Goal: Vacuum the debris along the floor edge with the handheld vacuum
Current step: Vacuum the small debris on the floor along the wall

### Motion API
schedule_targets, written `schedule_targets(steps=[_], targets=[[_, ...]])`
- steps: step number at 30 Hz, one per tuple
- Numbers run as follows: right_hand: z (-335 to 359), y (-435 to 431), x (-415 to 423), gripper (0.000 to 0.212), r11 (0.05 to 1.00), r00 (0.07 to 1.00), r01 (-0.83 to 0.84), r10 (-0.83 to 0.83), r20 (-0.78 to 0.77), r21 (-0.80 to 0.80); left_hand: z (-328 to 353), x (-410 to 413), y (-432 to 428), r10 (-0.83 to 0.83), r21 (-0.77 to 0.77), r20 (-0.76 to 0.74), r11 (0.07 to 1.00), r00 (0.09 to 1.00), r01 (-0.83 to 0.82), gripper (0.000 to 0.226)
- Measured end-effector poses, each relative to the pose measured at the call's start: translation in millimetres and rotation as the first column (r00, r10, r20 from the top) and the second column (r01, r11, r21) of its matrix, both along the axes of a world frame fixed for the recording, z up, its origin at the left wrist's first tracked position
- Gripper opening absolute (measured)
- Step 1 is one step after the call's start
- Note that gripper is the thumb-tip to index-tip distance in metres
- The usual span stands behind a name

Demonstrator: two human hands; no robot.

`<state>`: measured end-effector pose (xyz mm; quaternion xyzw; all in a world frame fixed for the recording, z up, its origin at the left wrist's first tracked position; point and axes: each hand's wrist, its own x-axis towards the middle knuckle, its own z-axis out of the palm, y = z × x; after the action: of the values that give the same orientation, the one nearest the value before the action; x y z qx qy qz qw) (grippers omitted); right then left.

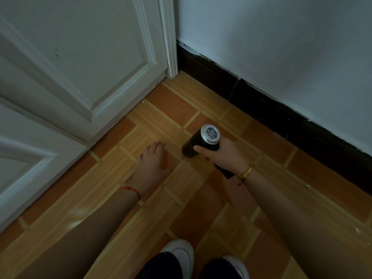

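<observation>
My right hand [225, 153] is wrapped around a black handheld vacuum [196, 143] with a silver vented end cap facing up at me. Its dark body points down and left at the wood-pattern floor [161, 117]. My left hand [152, 163] lies flat on the floor just left of the vacuum, fingers spread, holding nothing. A small white speck of debris [143, 101] sits by the bottom edge of the door. More pale specks [308, 186] lie near the dark baseboard on the right.
A white panelled door [80, 67] fills the left. A black baseboard [281, 115] under a white wall [281, 47] runs along the right. They meet at a corner at the door frame [171, 57]. My white shoes [181, 252] are at the bottom.
</observation>
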<state>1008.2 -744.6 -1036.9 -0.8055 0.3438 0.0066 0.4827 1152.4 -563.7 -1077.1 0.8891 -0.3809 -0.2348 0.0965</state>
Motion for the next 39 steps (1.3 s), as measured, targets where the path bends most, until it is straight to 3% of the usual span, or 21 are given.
schedule_targets(steps=[3, 5, 10, 13, 16, 24, 28, 32, 39], targets=[[-3, -1, -11, 0.051, 0.991, 0.989, 0.135, -0.133, 0.059, -0.023, 0, -3, -6, -0.023, -0.012, -0.002, 1.0, 1.0, 0.023, 0.087], [0, -4, -18, 0.048, 0.984, 0.984, 0.171, -0.169, 0.061, -0.038, 0, -5, -10, -0.048, -0.012, 0.002, 0.999, 0.999, 0.048, 0.088], [2, -12, -32, 0.034, 0.996, 0.997, 0.077, -0.077, -0.017, -0.038, 0, -11, -18, -0.074, -0.012, -0.019, 0.997, 0.997, 0.073, 0.089], [2, -10, -39, 0.051, 0.985, 0.991, 0.129, -0.126, 0.04, -0.117, 0, -15, -23, -0.096, -0.021, -0.023, 0.995, 0.995, 0.095, 0.088], [5, -11, -43, 0.059, 0.994, 0.997, 0.08, -0.079, 0.02, -0.079, -1, -18, -26, -0.111, -0.028, -0.023, 0.993, 0.994, 0.111, 0.088], [8, -13, -52, 0.055, 0.997, 0.998, 0.05, -0.052, -0.045, -0.054, 0, -23, -30, -0.131, -0.042, -0.015, 0.991, 0.991, 0.13, 0.087], [2, -7, -54, 0.053, 0.981, 0.989, 0.147, -0.148, 0.001, -0.128, 1, -24, -28, -0.134, -0.041, -0.019, 0.99, 0.991, 0.133, 0.087], [4, -8, -50, 0.038, 0.994, 0.994, 0.104, -0.105, -0.026, -0.024, 2, -25, -26, -0.133, -0.037, -0.01, 0.99, 0.991, 0.133, 0.087], [0, 12, -18, 0.055, 0.991, 0.994, 0.092, -0.097, 0.047, 0.098, 3, -21, -19, -0.114, -0.053, -0.036, 0.992, 0.993, 0.112, 0.089]])
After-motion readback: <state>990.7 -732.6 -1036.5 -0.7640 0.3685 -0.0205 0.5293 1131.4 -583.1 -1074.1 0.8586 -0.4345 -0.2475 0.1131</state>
